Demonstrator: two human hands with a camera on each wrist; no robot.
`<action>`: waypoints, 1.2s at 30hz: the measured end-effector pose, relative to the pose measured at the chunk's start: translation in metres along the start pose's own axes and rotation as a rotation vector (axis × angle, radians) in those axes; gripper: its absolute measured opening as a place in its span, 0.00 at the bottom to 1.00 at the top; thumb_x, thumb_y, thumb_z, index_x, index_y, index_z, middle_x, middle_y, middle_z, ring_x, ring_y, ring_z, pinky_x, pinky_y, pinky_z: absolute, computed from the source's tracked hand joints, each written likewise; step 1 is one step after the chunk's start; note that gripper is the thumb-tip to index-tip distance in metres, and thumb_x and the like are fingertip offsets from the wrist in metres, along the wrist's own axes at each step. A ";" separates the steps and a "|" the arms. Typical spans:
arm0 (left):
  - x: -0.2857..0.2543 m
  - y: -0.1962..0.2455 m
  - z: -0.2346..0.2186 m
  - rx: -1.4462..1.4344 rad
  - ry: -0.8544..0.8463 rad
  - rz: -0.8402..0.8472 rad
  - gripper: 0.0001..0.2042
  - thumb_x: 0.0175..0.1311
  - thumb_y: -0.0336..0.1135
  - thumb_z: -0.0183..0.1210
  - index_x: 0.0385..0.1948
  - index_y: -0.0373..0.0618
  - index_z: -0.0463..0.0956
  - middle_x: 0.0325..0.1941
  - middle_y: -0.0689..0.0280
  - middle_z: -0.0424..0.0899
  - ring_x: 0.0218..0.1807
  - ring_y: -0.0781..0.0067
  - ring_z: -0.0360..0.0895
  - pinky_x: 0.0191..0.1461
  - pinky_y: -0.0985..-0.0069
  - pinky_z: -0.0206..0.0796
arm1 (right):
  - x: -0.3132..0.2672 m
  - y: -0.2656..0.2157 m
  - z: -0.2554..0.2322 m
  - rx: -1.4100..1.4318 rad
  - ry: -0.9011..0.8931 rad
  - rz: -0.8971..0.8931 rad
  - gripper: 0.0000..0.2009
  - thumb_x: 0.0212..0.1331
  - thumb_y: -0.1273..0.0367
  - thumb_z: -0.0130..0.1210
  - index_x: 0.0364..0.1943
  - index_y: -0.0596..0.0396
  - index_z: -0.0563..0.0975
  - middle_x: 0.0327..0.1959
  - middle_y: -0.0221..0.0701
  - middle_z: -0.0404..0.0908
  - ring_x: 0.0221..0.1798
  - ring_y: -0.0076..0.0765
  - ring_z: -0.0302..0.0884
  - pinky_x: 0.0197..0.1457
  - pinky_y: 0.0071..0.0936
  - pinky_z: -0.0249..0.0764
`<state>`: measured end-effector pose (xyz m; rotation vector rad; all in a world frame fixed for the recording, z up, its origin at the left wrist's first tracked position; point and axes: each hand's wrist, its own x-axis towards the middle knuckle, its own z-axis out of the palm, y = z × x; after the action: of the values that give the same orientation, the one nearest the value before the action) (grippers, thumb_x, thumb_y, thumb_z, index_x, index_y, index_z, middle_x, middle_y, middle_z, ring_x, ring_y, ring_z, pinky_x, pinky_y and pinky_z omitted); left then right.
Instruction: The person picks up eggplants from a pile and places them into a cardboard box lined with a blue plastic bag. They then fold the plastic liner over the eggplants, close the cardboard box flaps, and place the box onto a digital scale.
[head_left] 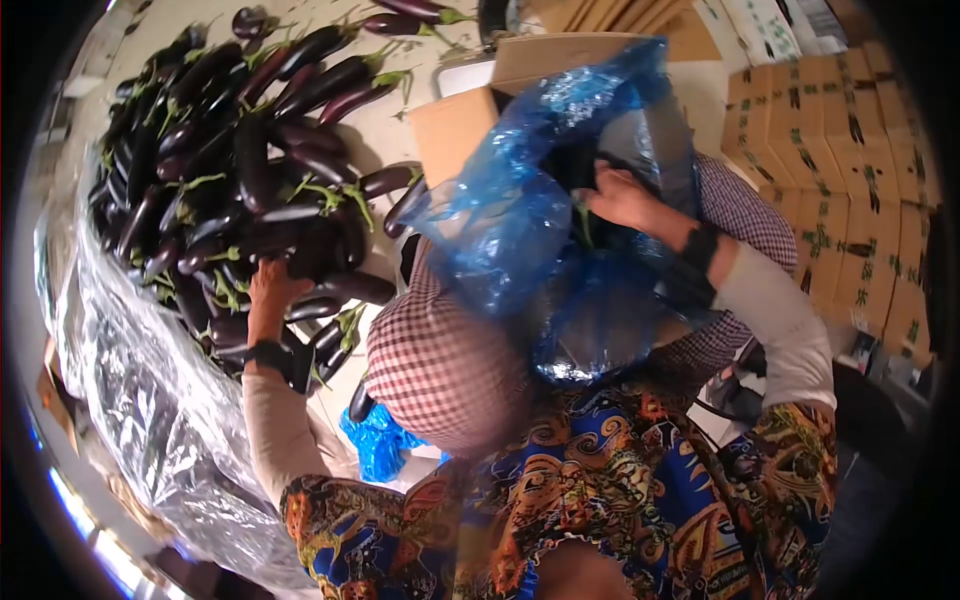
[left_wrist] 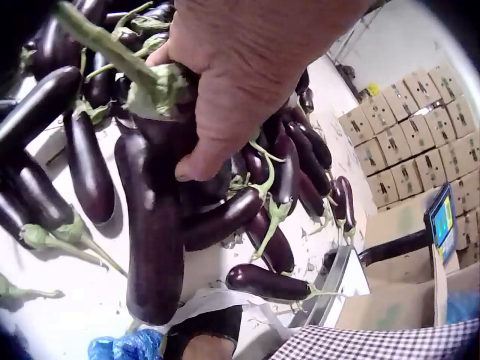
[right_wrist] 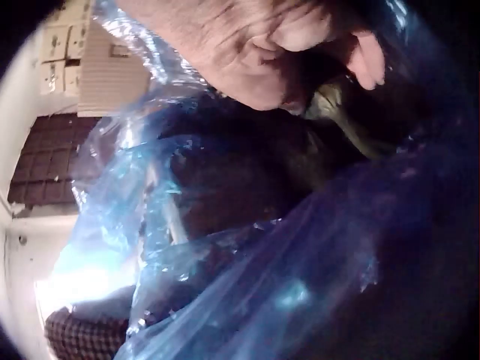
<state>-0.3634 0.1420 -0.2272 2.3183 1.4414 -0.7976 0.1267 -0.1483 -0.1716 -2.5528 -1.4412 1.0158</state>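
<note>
Left hand [head_left: 275, 290], left of the carton [head_left: 455, 135]: fingers curled round an eggplant [left_wrist: 166, 133]. Right hand [head_left: 630, 200], within the carton's blue liner [head_left: 500, 230] (hold cannot be told). Apparently mid-packing; lifting calls for firm grip.

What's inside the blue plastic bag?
Right hand and a green stem at the mouth; dark shapes deeper in, likely eggplants. Count and bottom of the bag can't be seen: folds and shadow cover them.
</note>
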 end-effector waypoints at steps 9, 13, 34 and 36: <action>-0.100 0.013 0.004 -0.820 -0.017 -0.222 0.35 0.44 0.49 0.67 0.53 0.33 0.69 0.43 0.50 0.82 0.44 0.54 0.80 0.50 0.64 0.72 | 0.004 -0.024 -0.014 1.069 -0.093 0.408 0.22 0.58 0.54 0.57 0.50 0.53 0.70 0.41 0.34 0.72 0.41 0.37 0.76 0.40 0.31 0.77; -0.163 0.013 -0.038 -1.598 -0.086 -0.209 0.33 0.51 0.50 0.63 0.53 0.31 0.69 0.42 0.52 0.81 0.40 0.63 0.80 0.41 0.70 0.73 | -0.017 -0.028 -0.037 1.384 -0.144 0.465 0.16 0.59 0.56 0.58 0.45 0.47 0.75 0.36 0.30 0.75 0.35 0.33 0.79 0.30 0.27 0.75; -0.208 0.301 -0.241 -1.318 -0.650 0.394 0.37 0.63 0.44 0.54 0.71 0.39 0.47 0.55 0.53 0.74 0.36 0.67 0.79 0.30 0.76 0.76 | -0.153 -0.032 -0.065 0.593 -0.352 -0.655 0.30 0.65 0.69 0.46 0.70 0.63 0.52 0.75 0.36 0.48 0.79 0.32 0.33 0.80 0.33 0.42; -0.179 0.323 -0.224 -1.318 -0.623 0.263 0.36 0.65 0.40 0.54 0.71 0.40 0.46 0.50 0.57 0.75 0.40 0.68 0.77 0.39 0.73 0.76 | -0.152 -0.030 -0.065 0.843 -0.468 -0.669 0.31 0.66 0.70 0.45 0.71 0.62 0.50 0.76 0.36 0.45 0.78 0.32 0.39 0.80 0.33 0.44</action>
<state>-0.0706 -0.0191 0.0467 1.0576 0.8632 -0.2487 0.0863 -0.2316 -0.0309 -1.1908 -1.3519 1.6440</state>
